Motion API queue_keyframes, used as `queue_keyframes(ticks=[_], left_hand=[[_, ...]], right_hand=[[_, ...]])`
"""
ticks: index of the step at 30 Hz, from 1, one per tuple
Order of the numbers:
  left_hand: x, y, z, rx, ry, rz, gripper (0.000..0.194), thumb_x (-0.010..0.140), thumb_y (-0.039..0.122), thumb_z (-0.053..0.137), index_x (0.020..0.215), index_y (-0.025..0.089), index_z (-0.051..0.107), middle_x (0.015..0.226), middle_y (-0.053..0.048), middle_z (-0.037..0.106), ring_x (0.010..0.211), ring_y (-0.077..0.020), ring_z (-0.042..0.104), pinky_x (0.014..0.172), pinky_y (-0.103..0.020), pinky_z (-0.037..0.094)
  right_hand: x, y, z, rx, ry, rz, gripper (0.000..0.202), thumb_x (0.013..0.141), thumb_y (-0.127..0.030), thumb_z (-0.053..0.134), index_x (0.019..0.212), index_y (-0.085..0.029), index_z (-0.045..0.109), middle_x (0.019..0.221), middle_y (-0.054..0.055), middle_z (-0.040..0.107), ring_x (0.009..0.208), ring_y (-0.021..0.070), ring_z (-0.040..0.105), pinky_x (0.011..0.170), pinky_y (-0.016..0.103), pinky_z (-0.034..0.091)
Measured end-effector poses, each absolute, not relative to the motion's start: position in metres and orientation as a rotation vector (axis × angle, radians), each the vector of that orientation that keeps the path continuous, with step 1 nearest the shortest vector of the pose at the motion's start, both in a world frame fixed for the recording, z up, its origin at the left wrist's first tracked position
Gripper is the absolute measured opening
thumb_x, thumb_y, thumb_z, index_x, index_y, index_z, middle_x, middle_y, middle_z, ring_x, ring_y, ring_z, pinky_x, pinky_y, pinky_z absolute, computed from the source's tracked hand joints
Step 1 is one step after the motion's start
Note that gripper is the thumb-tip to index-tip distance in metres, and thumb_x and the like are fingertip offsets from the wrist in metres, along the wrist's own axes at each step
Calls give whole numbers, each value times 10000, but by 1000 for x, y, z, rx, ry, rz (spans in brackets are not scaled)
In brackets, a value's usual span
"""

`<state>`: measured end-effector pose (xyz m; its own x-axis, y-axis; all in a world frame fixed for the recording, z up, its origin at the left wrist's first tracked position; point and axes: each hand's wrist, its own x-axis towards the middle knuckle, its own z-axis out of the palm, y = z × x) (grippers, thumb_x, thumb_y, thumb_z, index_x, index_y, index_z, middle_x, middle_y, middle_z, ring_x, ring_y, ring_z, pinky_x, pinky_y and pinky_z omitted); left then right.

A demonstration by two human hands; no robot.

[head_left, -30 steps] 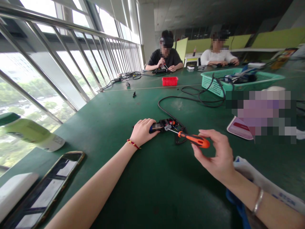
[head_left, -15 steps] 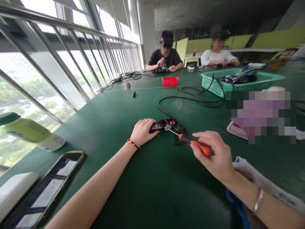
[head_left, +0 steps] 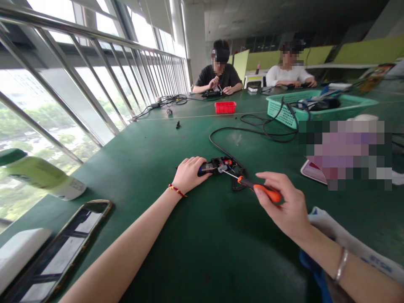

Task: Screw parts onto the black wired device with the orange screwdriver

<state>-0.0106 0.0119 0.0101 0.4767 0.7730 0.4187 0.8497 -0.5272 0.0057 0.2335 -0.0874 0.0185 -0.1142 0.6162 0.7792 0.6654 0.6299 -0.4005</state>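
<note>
In the head view, the left hand [head_left: 191, 170] was closed round one end of a device [head_left: 217, 165] that lay on the green table [head_left: 195, 244], a little above the middle of the lower half of the view. The fingers lay over its top and the thumb along its near side. The other end of the device showed its inner parts, among them a grey piece [head_left: 222, 169] and some orange. A red bracelet [head_left: 176, 190] circled the left wrist.

The right hand [head_left: 284, 202] gripped a screwdriver [head_left: 251, 184] lightly by its orange and black handle, between thumb and fingers. The shaft slanted up and leftward to the grey piece; whether the tip touched it was too small to tell. A bangle [head_left: 341, 266] was on the right wrist.

A black cable [head_left: 210, 136] curved from the device toward a green basket [head_left: 282, 112] that held mixed things. Left of the basket stood a red bin [head_left: 225, 108], and a small black part [head_left: 178, 125] lay nearer. A phone [head_left: 71, 242] lay to the left, between a white box [head_left: 23, 248] and the left arm, and a bottle [head_left: 44, 174] stood tilted beyond. Across the table sat a person in black [head_left: 217, 75] and a person in white [head_left: 285, 75].
</note>
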Motion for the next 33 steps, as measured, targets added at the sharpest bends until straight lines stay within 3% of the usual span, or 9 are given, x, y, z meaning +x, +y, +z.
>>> queue_keyframes(ticks=[5,11,13,18,24,26,30,33], left_hand=[[-10,11,12,-2524,-1418,-551,304,798,443,535,980,199,555,911,-47,637,847,-211,594,774,-335,429],[-10,11,12,-2526,-1434,-545,306,794,446,539,984,206,554,924,-49,638,854,-216,592,779,-338,429],[-10,10,13,-2525,-1439,-543,307,795,448,538,984,206,554,923,-49,638,853,-215,592,774,-335,428],[-10,11,12,-2530,-1427,-549,307,794,444,541,980,199,555,915,-44,638,854,-214,592,773,-331,426],[-11,11,10,-2522,-1418,-548,313,795,445,539,984,196,553,919,-45,637,838,-214,591,763,-337,427],[-11,11,11,-2526,-1423,-544,313,793,443,541,987,198,552,925,-47,638,837,-215,591,765,-341,428],[-11,11,12,-2536,-1427,-548,315,793,445,538,988,199,553,922,-51,638,846,-215,593,769,-340,431],[-11,11,12,-2537,-1422,-550,316,794,446,537,986,196,553,915,-51,638,845,-216,593,769,-340,432]], right_hand=[[234,-86,14,-920,-1672,-63,465,738,-168,627,1169,-203,456,1002,80,567,877,201,599,716,354,527],[235,-90,20,-1002,-1844,-80,151,790,-214,586,939,-223,564,726,8,601,668,154,583,634,320,498],[236,-89,19,-1024,-1812,-45,198,794,-209,580,991,-216,558,733,9,593,671,153,586,629,311,498],[235,-87,15,-906,-1700,-51,445,731,-147,620,1150,-199,480,986,78,568,892,207,587,733,359,512],[234,-89,22,-967,-1896,-95,120,781,-174,572,888,-227,560,693,-15,613,648,148,580,696,346,486],[234,-89,20,-1017,-1854,-41,161,792,-183,564,948,-224,556,724,-8,613,614,133,577,670,329,495],[235,-86,12,-953,-1699,-70,393,725,-176,640,1091,-202,499,934,67,592,849,202,601,689,342,517],[235,-87,14,-930,-1730,-100,370,726,-172,639,1071,-208,510,917,60,601,844,202,601,703,351,519]])
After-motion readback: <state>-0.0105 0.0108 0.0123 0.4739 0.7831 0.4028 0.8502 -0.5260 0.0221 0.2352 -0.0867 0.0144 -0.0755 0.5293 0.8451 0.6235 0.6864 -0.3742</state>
